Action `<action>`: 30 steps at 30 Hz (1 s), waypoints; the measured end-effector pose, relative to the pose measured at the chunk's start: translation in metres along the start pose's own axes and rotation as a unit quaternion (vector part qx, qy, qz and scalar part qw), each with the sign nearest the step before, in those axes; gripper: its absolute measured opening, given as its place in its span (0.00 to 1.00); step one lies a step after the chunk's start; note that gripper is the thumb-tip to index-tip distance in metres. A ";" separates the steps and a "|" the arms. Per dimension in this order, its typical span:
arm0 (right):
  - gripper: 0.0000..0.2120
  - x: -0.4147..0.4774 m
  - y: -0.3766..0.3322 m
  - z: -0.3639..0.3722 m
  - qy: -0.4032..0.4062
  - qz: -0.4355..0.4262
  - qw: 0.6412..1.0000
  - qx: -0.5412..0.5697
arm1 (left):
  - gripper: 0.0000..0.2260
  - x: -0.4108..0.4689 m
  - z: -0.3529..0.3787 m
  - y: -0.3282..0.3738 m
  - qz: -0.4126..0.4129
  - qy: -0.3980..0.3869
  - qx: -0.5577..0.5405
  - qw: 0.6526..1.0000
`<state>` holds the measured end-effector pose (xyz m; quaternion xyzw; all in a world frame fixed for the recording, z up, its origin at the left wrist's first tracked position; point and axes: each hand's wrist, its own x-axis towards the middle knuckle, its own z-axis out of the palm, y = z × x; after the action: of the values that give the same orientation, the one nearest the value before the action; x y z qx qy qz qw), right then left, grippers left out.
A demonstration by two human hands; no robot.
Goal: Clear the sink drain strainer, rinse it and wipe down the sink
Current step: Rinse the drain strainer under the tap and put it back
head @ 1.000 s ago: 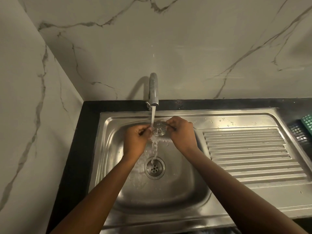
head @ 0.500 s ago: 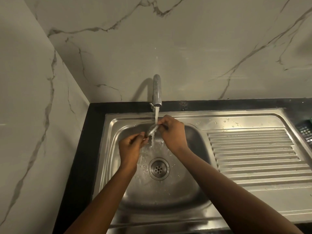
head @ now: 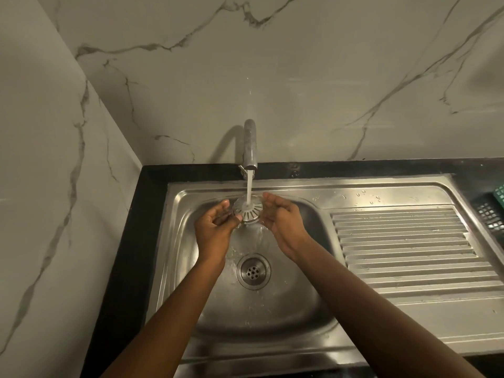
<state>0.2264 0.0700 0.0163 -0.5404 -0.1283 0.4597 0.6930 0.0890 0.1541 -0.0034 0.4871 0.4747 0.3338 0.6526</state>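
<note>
Marble-veined wall (head: 300,91) backs a steel sink (head: 188,268) set in a black counter (head: 128,255). Strainer (head: 248,211) is held up over the back of the basin, between both hands, tilted so its slotted side faces the camera. Left hand (head: 214,230) pinches the strainer's left edge: thumb pressed at the lower left rim, fingers curled behind the upper left. Right hand (head: 282,221) curves round the right side, palm facing left, fingertips at the upper rim, thumb low; exact contact under the strainer can't be made out. Both forearms come in bare from the bottom of the frame.

Water stream (head: 249,190) falls straight from the faucet (head: 250,143) onto the strainer's top centre, spills off below it and runs down the basin floor toward the drain (head: 253,272). Drain sits well apart from the hands, nearer the camera, its holes showing, wet splashes around it. Faucet stands at the back rim, spout directly above the strainer.

Ribbed drainboard (head: 409,249) lies right of the basin, with a few droplets on the flat strip behind it. Far right on the counter: dark mesh basket (head: 489,218), green item (head: 499,196) just beside its upper edge, both cut off by the frame.
</note>
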 end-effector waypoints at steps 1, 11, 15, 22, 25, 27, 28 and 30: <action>0.15 0.001 -0.001 -0.001 0.005 0.006 1.000 0.016 | 0.24 0.000 0.000 0.000 0.003 -0.006 0.001 1.000; 0.13 0.013 -0.009 0.019 -0.025 0.028 0.996 -0.080 | 0.14 0.010 -0.014 0.000 0.000 0.015 -0.026 1.000; 0.11 0.016 -0.017 0.023 -0.044 -0.018 0.987 -0.156 | 0.10 0.014 -0.017 0.005 -0.039 0.000 -0.050 0.998; 0.11 0.007 -0.020 0.005 -0.066 -0.148 0.876 -0.455 | 0.15 0.019 -0.007 0.019 -0.096 -0.061 -0.041 0.993; 0.14 -0.004 -0.016 -0.007 -0.074 -0.245 0.781 -0.570 | 0.10 0.018 0.006 0.019 -0.133 -0.074 -0.067 0.986; 0.15 -0.007 -0.009 -0.019 -0.080 -0.299 0.723 -0.618 | 0.09 0.016 0.013 0.016 -0.156 -0.069 -0.070 0.983; 0.16 -0.009 -0.006 -0.024 -0.075 -0.312 0.709 -0.628 | 0.09 0.016 0.016 0.014 -0.159 -0.065 -0.066 0.983; 0.19 -0.015 -0.002 -0.031 -0.051 -0.322 0.708 -0.626 | 0.10 0.015 0.021 0.012 -0.155 -0.058 -0.066 0.984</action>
<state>0.2406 0.0388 0.0109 -0.7521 -0.5879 0.0498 0.2936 0.1141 0.1647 0.0051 0.3817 0.4829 0.2308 0.7535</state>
